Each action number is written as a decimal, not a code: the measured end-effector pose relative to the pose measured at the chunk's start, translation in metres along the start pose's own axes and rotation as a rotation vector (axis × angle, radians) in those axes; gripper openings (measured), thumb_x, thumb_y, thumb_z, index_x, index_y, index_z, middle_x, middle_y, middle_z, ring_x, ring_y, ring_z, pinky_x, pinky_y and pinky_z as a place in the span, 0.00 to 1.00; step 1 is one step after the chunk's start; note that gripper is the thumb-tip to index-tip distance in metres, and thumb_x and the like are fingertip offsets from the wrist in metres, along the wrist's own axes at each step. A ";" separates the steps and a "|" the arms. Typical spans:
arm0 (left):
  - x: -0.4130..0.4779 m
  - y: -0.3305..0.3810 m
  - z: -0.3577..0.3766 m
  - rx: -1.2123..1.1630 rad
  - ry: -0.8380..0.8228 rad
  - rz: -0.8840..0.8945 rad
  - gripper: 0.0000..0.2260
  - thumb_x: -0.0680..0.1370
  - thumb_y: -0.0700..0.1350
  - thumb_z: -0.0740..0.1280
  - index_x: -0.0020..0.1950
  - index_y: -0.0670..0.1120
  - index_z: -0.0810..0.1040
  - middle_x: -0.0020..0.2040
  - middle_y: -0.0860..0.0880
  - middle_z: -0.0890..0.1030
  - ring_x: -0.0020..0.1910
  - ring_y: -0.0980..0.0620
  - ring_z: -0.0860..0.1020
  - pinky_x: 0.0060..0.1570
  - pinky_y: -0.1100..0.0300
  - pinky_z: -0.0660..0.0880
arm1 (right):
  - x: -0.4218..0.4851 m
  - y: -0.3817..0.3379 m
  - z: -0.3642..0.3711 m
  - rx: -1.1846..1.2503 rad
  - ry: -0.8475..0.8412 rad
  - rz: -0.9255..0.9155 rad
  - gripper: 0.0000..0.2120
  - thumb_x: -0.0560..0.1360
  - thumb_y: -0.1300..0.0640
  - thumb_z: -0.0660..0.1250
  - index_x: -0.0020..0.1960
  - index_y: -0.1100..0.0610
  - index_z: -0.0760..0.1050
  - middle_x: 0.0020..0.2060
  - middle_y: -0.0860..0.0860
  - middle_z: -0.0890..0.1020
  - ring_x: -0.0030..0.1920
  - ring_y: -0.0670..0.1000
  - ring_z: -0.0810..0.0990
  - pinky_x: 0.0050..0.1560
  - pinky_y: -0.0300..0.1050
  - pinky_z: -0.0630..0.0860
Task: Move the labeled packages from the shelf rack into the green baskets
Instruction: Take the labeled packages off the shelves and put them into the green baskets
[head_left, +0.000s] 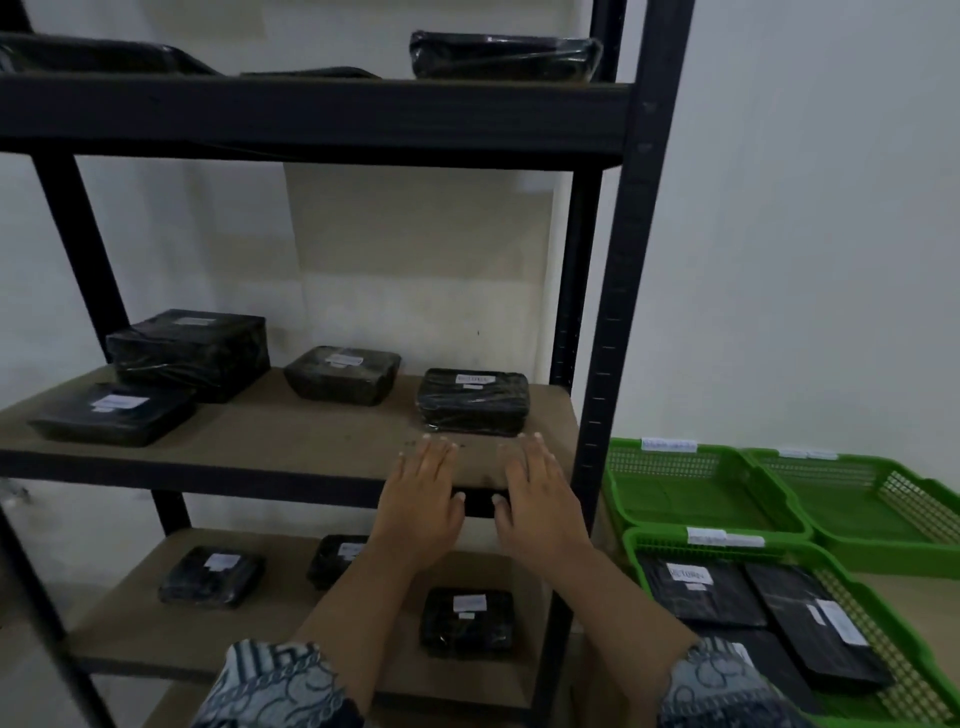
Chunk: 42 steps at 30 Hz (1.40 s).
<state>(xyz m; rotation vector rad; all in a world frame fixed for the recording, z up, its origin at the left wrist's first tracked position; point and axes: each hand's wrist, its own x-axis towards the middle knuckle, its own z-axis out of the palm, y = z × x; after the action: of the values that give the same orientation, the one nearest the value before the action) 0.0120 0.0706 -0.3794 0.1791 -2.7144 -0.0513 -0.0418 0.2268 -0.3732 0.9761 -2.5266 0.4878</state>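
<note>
We had both hands out flat over the front edge of the middle shelf (291, 436), near its right corner. Our left hand (422, 491) and right hand (535, 493) were empty, each grip open with fingers spread, just short of the labeled package (471, 401) sitting by that corner. We judged this the reach for the next pick. The next move called for closing on the package's two sides, lifting it clear and carrying it right to a green basket (675, 512).
</note>
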 end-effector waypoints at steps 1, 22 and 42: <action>0.005 -0.008 0.002 -0.005 0.003 0.007 0.32 0.74 0.55 0.45 0.73 0.40 0.62 0.72 0.41 0.65 0.72 0.42 0.60 0.69 0.43 0.57 | 0.009 -0.001 0.001 -0.010 0.003 0.001 0.24 0.72 0.55 0.65 0.67 0.62 0.68 0.69 0.64 0.68 0.72 0.64 0.62 0.69 0.60 0.65; 0.057 -0.092 0.043 -0.074 -0.041 -0.052 0.32 0.74 0.63 0.42 0.70 0.50 0.68 0.70 0.51 0.69 0.69 0.50 0.65 0.68 0.51 0.60 | 0.141 0.038 0.055 -0.015 -0.169 0.080 0.29 0.77 0.50 0.62 0.74 0.39 0.55 0.77 0.51 0.52 0.75 0.64 0.45 0.67 0.58 0.69; 0.054 -0.085 0.033 -0.053 -0.034 -0.024 0.36 0.72 0.60 0.37 0.72 0.45 0.65 0.72 0.46 0.66 0.73 0.47 0.57 0.71 0.49 0.52 | 0.068 0.030 0.043 0.067 0.248 -0.014 0.22 0.62 0.62 0.79 0.55 0.50 0.82 0.56 0.57 0.82 0.63 0.70 0.73 0.50 0.61 0.79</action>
<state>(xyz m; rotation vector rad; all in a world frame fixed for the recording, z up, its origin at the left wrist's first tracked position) -0.0400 -0.0203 -0.3930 0.1968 -2.7413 -0.1337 -0.1189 0.1898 -0.3837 0.8960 -2.2935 0.6512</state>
